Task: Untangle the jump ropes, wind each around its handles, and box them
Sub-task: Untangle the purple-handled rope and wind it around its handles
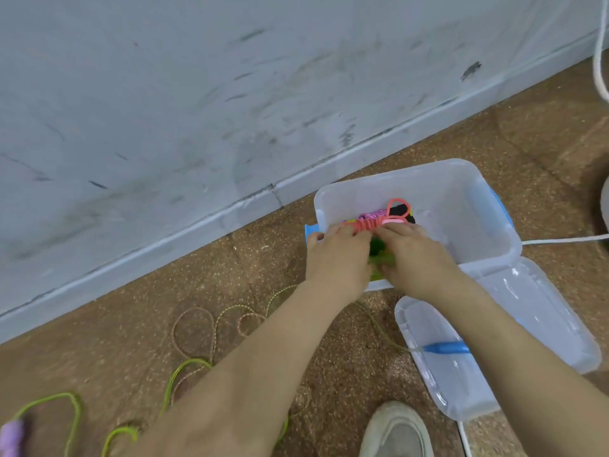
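Partly done, seemingly. Gripped the wound coral rope (372, 223) between left hand (339, 255) and right hand (416, 258), just inside the clear box (461, 174) beside a pink bundle (374, 213) already stowed. Left unwound on the floor: a green rope (194, 360) and a tan braided rope (194, 308). Left the lid (543, 324) off alongside.

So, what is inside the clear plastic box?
In the box: a coral wound rope, gripped by the left hand and right hand; a pink bundle behind it; a black thing. A green thing shows between the hands, which cover most of it.
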